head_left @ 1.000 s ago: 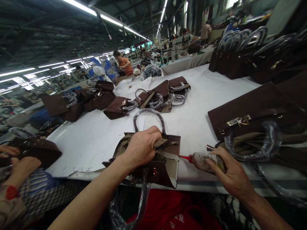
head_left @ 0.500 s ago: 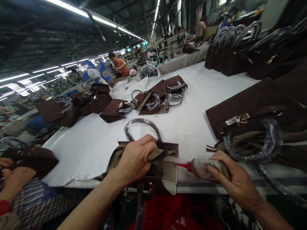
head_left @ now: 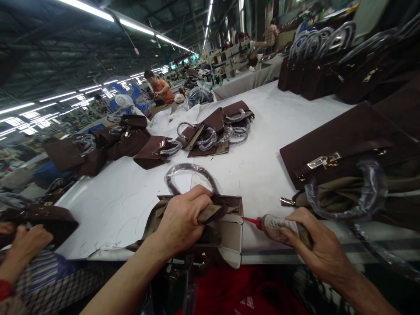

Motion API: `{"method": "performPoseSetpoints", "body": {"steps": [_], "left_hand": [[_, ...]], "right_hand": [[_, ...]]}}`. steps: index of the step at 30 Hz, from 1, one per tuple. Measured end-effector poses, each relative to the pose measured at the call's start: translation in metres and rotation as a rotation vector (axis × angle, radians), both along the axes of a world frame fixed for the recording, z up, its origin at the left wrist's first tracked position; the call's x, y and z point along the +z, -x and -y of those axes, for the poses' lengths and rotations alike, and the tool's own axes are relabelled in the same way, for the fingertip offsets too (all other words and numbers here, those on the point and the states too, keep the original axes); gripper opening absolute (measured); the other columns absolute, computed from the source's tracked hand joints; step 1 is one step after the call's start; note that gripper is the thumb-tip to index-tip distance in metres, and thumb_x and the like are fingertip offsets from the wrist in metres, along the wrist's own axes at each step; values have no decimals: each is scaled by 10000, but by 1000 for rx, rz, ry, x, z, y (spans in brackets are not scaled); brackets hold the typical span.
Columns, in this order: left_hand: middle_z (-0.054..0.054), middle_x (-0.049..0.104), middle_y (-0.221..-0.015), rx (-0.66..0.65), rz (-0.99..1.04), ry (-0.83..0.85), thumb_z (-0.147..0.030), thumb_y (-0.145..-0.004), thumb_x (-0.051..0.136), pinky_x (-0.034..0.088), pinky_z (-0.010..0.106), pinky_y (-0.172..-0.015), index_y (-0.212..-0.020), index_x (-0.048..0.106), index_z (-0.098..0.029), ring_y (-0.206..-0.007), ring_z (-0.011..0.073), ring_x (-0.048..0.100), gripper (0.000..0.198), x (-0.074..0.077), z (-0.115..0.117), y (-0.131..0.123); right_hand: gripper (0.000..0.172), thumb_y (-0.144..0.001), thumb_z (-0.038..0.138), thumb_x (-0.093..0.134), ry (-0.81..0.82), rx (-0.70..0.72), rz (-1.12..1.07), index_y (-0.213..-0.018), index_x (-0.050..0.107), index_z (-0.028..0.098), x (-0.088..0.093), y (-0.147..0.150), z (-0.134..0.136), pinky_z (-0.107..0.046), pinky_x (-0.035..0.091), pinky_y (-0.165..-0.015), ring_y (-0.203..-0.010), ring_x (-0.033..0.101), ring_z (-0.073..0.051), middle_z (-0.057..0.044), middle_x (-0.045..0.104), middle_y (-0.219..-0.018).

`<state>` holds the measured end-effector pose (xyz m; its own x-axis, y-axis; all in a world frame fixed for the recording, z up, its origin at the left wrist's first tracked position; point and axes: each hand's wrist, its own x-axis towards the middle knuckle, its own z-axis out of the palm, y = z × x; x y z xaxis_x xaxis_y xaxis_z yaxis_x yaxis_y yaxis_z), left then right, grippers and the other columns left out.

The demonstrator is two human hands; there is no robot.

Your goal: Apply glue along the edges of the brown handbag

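Near edge of the table (head_left: 278,131): left hand (head_left: 180,221) clenched on the brown handbag's (head_left: 226,227) tan lining; right hand (head_left: 320,247) wrapped round a glue bottle (head_left: 278,227), red nozzle touching the bag's right side. Squeezing hard could smear glue onto the lining; farther off lie more bags (head_left: 213,131)

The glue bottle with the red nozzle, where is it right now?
In the head view, the glue bottle sits low and right of centre in the right hand, its nozzle touching the brown handbag held by the left hand.

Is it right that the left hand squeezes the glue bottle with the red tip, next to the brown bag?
Not quite. The head view shows the right hand holding the glue bottle; the left hand grips the brown bag.
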<state>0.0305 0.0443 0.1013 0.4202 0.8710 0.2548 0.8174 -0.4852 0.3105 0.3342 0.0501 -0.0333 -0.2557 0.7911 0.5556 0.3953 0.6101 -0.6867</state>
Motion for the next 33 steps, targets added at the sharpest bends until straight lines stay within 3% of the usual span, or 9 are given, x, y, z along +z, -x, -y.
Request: {"method": "performPoseSetpoints", "body": {"steps": [14, 18, 22, 33], "left_hand": [[37, 690, -947, 0, 12, -9, -60, -817, 523, 523, 256, -665, -830, 636, -204, -753, 151, 667, 184, 0, 4, -1], [40, 689, -955, -1, 17, -5, -51, -810, 512, 521, 260, -669, -831, 640, -198, -759, 153, 668, 196, 0, 3, -1], [41, 684, -950, 3, 21, 1, -52, -817, 505, 518, 266, -669, -826, 644, -190, -754, 155, 663, 197, -1, 3, 0], [40, 680, -947, -11, 15, -21, -23, -781, 497, 515, 266, -664, -826, 652, -180, -753, 158, 661, 225, -3, 3, 0]], "right_hand": [[50, -984, 288, 587, 71, 35, 31, -951, 588, 251, 2, 0, -6, -283, 501, -619, -698, 615, -175, -2, 612, -816], [38, -969, 282, 611, 9, 21, 12, -974, 597, 248, 4, 2, -7, -306, 514, -683, -753, 628, -195, -18, 630, -852], [31, -976, 273, 595, 40, 51, 19, -959, 592, 248, 3, 2, -6, -289, 500, -630, -702, 610, -180, -8, 611, -819], [29, -970, 238, 602, 4, 50, 4, -988, 583, 252, -1, 3, -9, -281, 506, -670, -737, 617, -179, -7, 613, -848]]}}
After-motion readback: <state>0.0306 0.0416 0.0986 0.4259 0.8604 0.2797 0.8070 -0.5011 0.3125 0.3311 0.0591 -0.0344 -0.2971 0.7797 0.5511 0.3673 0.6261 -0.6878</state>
